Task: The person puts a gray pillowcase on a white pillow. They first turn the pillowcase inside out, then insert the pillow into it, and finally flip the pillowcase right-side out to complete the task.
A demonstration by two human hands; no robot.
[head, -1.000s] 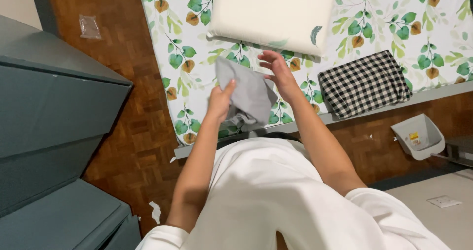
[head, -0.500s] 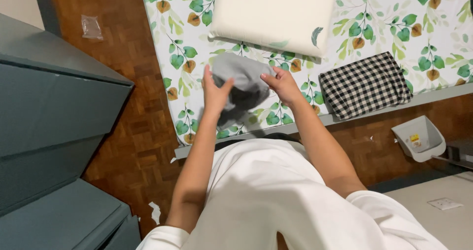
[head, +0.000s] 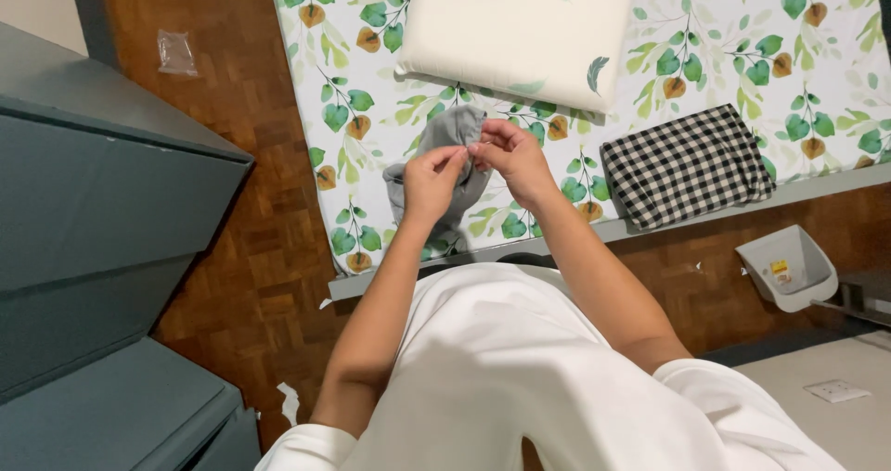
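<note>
grey cloth (head: 444, 160): bunched near the bed's (head: 817, 109) front edge, long axis running away from the person.
left hand (head: 429, 181): pinching its near part.
right hand (head: 509, 155): pinching beside it, seemingly equally near.
cream pillow (head: 515, 30): beyond.
checked cloth (head: 685, 165): rightward.

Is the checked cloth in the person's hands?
No, the checked cloth lies folded on the leaf-print sheet; both hands hold a grey cloth.

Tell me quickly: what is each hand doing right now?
Left hand: closed, pinching the grey cloth.
Right hand: closed, pinching the same grey cloth.
</note>
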